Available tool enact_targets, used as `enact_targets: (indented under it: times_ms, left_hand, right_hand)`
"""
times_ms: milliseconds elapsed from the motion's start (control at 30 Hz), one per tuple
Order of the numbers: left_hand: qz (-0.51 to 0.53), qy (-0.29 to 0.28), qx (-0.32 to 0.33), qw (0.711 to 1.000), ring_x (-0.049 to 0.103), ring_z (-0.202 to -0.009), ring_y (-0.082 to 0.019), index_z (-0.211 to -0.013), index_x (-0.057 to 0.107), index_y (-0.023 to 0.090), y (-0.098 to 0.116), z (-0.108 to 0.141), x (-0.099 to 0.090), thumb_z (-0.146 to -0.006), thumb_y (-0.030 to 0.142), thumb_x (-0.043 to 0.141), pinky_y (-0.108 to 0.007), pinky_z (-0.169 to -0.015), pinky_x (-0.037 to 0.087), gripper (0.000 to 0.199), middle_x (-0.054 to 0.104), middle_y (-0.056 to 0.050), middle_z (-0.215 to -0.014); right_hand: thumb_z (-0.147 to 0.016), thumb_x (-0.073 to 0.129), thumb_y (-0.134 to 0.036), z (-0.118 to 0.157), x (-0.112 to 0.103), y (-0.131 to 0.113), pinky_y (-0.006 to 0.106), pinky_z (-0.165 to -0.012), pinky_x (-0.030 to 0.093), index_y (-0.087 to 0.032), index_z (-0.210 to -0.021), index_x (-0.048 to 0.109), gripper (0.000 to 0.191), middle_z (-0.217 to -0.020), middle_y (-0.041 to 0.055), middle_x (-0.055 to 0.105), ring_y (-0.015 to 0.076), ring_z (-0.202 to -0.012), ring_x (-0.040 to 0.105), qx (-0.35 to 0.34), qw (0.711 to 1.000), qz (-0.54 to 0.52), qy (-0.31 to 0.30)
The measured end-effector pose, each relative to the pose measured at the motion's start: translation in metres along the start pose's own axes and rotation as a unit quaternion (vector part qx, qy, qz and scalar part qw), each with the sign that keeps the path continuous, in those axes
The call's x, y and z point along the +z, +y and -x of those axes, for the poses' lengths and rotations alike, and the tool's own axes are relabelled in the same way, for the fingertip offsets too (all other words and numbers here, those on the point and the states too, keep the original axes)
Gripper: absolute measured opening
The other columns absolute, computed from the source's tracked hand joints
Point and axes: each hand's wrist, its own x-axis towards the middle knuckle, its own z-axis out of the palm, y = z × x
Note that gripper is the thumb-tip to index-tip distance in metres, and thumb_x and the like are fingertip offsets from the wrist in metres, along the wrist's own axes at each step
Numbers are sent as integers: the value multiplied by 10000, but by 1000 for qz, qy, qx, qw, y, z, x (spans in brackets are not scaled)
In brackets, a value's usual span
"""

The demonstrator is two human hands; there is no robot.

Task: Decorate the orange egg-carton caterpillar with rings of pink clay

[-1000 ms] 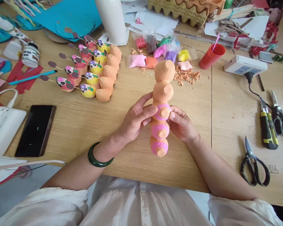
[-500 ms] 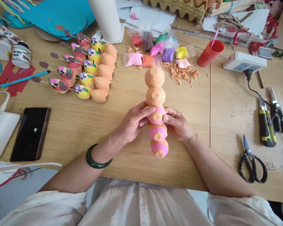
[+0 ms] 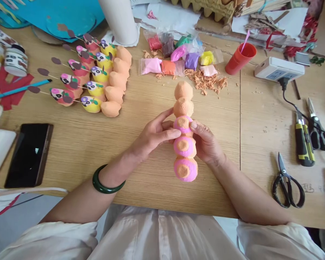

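Left hand point(image 3: 154, 135), right hand point(image 3: 206, 142) clamped on orange-pink pulp caterpillar point(image 3: 184, 146), pink rings rolled further upward

A column point(image 3: 184, 146) of five rounded orange segments stands nearly upright, the lower three ringed in pink around orange centres.

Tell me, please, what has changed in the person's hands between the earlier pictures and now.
The orange and pink segmented figure has been turned in the hands, so the orange spots ringed with pink on its lower three segments now face up instead of downward. The left hand and right hand both keep hold of it. The row of painted figures, bags of coloured clay and scissors stayed put.
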Motion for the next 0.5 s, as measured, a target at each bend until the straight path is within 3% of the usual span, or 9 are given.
enact_targets:
  times_ms: [100, 200, 333, 500]
  left_hand:
    - [-83, 29, 34, 996, 752, -953, -180, -1489, 654, 388, 4, 0, -10, -773, 367, 1010, -334, -860, 594, 800, 809, 5, -1152]
    - [-113, 37, 52, 992, 767, -962, -202, -1530, 647, 320, 6, -2, -15, -763, 413, 1018, -341, -849, 595, 857, 810, -45, -1178]
    - [-117, 32, 73, 990, 786, -949, -215, -1549, 631, 233, 3, -4, -15, -781, 409, 1009, -356, -873, 610, 874, 830, -65, -1096]
    - [-116, 72, 94, 986, 772, -851, -173, -1454, 692, 241, 1, -3, -13, -744, 322, 1024, -297, -832, 623, 788, 832, -14, -982]
  right_hand:
    - [-731, 964, -597, 1, 2, -2, 337, -701, 477, -267, -718, 670, 442, -719, -34, 621, 156, -669, 529, -5, 999, -20, 41]
    - [-721, 962, -626, 2, 2, -4, 350, -720, 485, -274, -710, 674, 455, -718, -30, 627, 167, -684, 540, 6, 999, -16, 40]
    - [-697, 982, -627, 3, 4, -4, 331, -679, 466, -270, -704, 670, 475, -708, -39, 618, 149, -650, 505, 8, 999, -16, 34]
    - [-683, 1003, -613, 4, 6, -3, 296, -623, 426, -246, -656, 657, 505, -684, -41, 600, 124, -628, 486, 0, 1000, -12, 29]
